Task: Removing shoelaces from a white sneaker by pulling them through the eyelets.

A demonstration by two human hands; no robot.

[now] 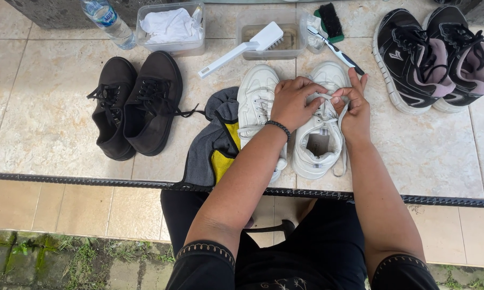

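Black-clad knees (306, 252) fill the bottom of the view, and from them two bare forearms reach up over the dark table edge (81, 178) toward twelve o'clock. Both hands meet on a white sneaker (318, 145), which stands on the pale tiled tabletop (49, 107) just right of centre, toe pointing to twelve o'clock and its opening facing the camera. The left hand (293, 103), with a dark bead bracelet (279, 128) at the wrist, lies curled over the tongue and upper eyelets, its fingers closed down on the lacing. The right hand (356, 107) sits at the sneaker's three o'clock side, thumb and forefinger pinched on a white lace (343, 145), whose loose end hangs down beside the collar. Judging from this, the work in hand is on the lacing of this shoe, whether tightening or drawing it out I cannot tell; any further pull seems to call for the left hand to steady the upper while the right draws the lace. Touching the sneaker at nine o'clock is its white mate (255, 107), resting partly on a grey and yellow cloth (212, 145). Farther to nine o'clock stands a pair of black lace-up shoes (137, 104), and at two o'clock a pair of black trainers (432, 53). Along twelve o'clock lie a white scrubbing brush (242, 48) across a clear tub (293, 45), a toothbrush (336, 49), another tub holding white rags (169, 27), and a water bottle (109, 21).
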